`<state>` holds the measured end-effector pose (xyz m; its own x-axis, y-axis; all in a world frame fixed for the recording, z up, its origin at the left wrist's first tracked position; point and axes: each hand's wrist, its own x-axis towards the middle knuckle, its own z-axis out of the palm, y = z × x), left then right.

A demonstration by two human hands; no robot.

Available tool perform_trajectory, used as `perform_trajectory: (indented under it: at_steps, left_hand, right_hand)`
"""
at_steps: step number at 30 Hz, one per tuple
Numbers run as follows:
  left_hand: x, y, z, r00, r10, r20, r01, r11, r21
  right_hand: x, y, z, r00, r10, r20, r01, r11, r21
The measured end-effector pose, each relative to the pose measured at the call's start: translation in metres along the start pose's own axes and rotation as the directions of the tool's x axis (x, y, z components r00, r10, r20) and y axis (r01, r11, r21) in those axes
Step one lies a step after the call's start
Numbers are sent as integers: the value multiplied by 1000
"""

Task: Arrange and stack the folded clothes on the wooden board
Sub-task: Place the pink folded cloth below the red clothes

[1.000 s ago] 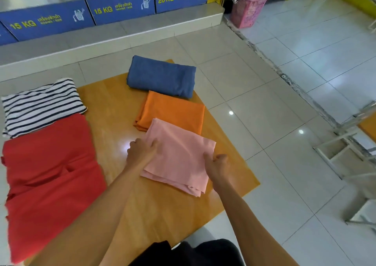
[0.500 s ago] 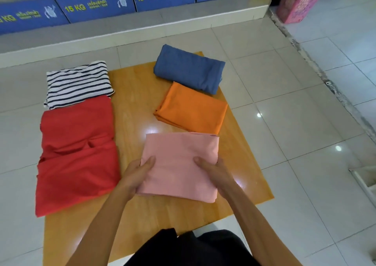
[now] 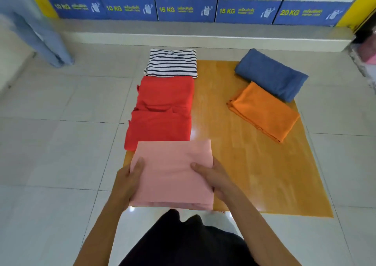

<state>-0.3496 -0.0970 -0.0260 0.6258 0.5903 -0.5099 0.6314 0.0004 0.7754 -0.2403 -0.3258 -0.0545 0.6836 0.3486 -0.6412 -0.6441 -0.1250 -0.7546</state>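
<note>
A folded pink cloth [image 3: 173, 172] is held flat over the near left corner of the wooden board [image 3: 240, 153]. My left hand [image 3: 130, 181] grips its left edge and my right hand [image 3: 213, 176] grips its right edge, thumbs on top. Just beyond it lies a folded red garment [image 3: 162, 111], its near edge covered by the pink cloth. A black-and-white striped top [image 3: 173, 63] lies behind the red one. A folded orange cloth [image 3: 264, 111] and a folded blue cloth [image 3: 270, 74] lie on the board's right side.
The board rests on a white tiled floor [image 3: 61, 143]. A raised grey step [image 3: 183, 33] with a row of washing machines [image 3: 183, 9] runs along the back. Pale blue fabric [image 3: 34, 31] hangs at the far left. A pink basket is partly visible at the right edge.
Both hands have lifted the pink cloth from beside the orange cloth and carried it left to the near end of the red garment. The camera has swung left.
</note>
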Motion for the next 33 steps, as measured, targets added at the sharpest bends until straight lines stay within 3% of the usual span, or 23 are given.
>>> perform_trajectory:
  at_steps: [4, 8, 19, 23, 33]
  left_hand:
    - [6, -26, -31, 998, -10, -59, 10, 1000, -2]
    - [28, -56, -39, 995, -25, -92, 36, 992, 120]
    - [57, -75, -40, 991, 57, -122, -7, 926, 378]
    - [51, -71, -40, 969, 119, -217, -40, 941, 337]
    - [55, -72, -38, 976, 105, -193, -25, 926, 376]
  right_hand:
    - [6, 13, 40, 999, 34, 20, -33, 998, -56]
    - [20, 30, 61, 994, 42, -96, -61, 977, -205]
    - [29, 36, 67, 953, -171, -249, -8, 811, -585]
    - [29, 35, 71, 958, -137, -252, -22, 840, -542]
    - [29, 39, 69, 952, -147, -269, -25, 837, -547]
